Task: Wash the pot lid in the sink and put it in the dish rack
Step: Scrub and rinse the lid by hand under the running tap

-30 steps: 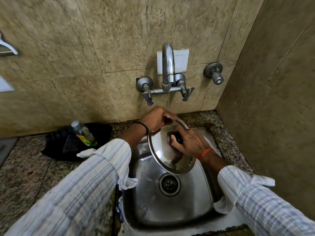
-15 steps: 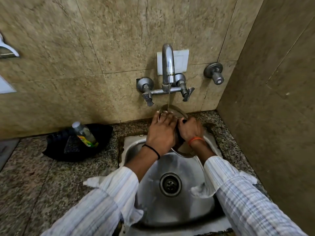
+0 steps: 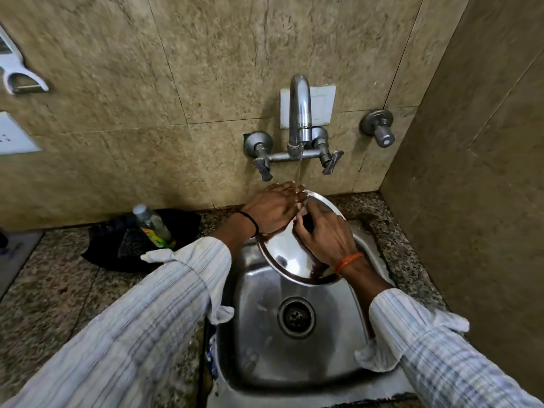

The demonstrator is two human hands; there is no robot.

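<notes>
A round steel pot lid (image 3: 290, 256) is held tilted over the back of the steel sink (image 3: 256, 334), under the tap (image 3: 299, 113). A thin stream of water falls onto its upper rim and onto my fingers. My right hand (image 3: 325, 235) grips the lid's dark knob at the centre. My left hand (image 3: 272, 210) lies flat with spread fingers against the lid's upper left edge, under the water. The lid's top part is hidden behind both hands.
A dish soap bottle (image 3: 153, 225) leans in a black tray (image 3: 117, 248) on the granite counter (image 3: 50, 290) left of the sink. The tiled back wall and the right side wall stand close around the sink. The drain (image 3: 295, 316) is open below the lid.
The lid has tipped so more of its shiny face shows. My left hand slid up to the lid's upper left edge and my right hand came forward onto the knob.
</notes>
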